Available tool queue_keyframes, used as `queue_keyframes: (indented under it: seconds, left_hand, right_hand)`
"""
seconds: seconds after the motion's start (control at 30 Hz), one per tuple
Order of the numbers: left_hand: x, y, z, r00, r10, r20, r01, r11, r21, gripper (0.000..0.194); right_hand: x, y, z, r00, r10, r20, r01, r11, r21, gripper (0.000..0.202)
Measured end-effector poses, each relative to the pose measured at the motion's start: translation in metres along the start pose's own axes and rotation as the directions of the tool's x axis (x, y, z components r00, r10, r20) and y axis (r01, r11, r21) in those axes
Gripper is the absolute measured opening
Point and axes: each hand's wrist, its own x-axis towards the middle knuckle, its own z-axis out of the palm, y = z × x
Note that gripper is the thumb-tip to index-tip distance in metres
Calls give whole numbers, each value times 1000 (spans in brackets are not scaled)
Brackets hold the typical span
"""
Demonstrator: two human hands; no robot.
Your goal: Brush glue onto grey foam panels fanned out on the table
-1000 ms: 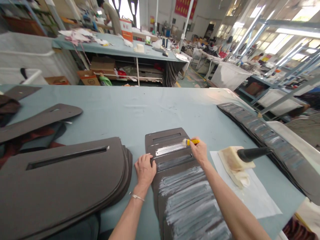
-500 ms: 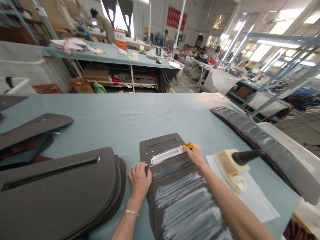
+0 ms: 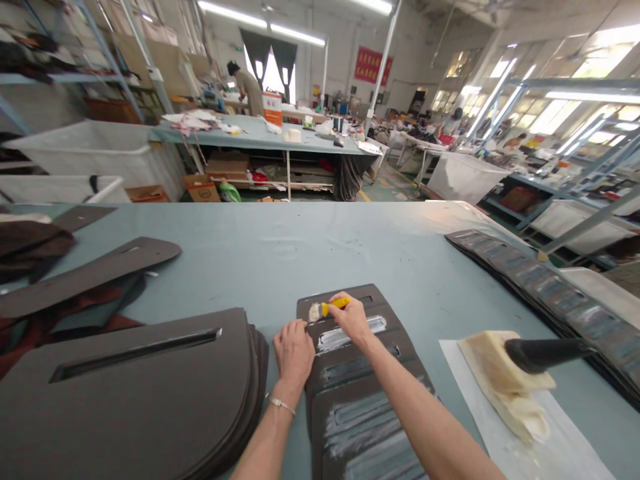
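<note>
My right hand [image 3: 352,319] grips a paintbrush [image 3: 336,303] with a yellow handle. Its pale bristles touch the far left part of a dark foam-like panel [image 3: 367,393] that has several long slots. White, wet-looking glue or paint streaks the panel around the nearer slots. Against the panel's left edge rests my left hand [image 3: 294,350], fingers bent over the rim and holding it down; a bracelet circles that wrist. Right of the panel, a cream-coloured container [image 3: 500,373] with a black tube-like piece stands on a white sheet [image 3: 475,393].
Left of me lies a stack of dark rounded panels [image 3: 150,393], each with one slot. A long dark strip [image 3: 135,257] rests on fabric beyond it. Several streaked, slotted panels [image 3: 530,287] are stacked at the right table edge. Across the aisle a person [image 3: 247,87] stands by another table [image 3: 240,139].
My right hand has carried the brush leftward and farther up the panel, from the second slot to beside the far one. The view has swung left; my left hand still holds the panel's edge.
</note>
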Motion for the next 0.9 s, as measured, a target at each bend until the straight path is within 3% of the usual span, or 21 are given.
queue_keyframes:
  seconds: [0.2, 0.3, 0.43, 0.57, 0.67, 0.77, 0.9]
  left_hand:
    - [-2, 1, -3, 1000, -5, -6, 5, 1000, 29, 23]
    - [-2, 1, -2, 1000, -6, -10, 7, 1000, 22, 23]
    - [-1, -2, -2, 1000, 8, -10, -8, 1000, 5, 23]
    - [-2, -2, -3, 1000, 7, -7, -6, 1000, 13, 23]
    - [-2, -1, -3, 1000, 6, -6, -6, 1000, 22, 23]
    - [-2, -1, -3, 1000, 8, -2, -8, 1000, 30, 22]
    - [-3, -1, -1, 1000, 13, -3, -13, 998, 55, 21]
  right_hand:
    - [26, 39, -87, 975, 122, -187, -159, 968, -194, 21]
    - [28, 33, -105, 970, 150, -191, -198, 944, -264, 24]
    - [16, 5, -74, 988, 74, -133, -98, 979, -178, 23]
    - [4, -18, -27, 996, -63, 59, 66, 997, -44, 20]
    - [2, -24, -5, 992, -46, 117, 53, 997, -57, 19]
    - [1, -26, 2, 998, -65, 26, 68, 982, -174, 18]
    - [4, -12, -18, 984, -140, 112, 160, 969, -191, 20]
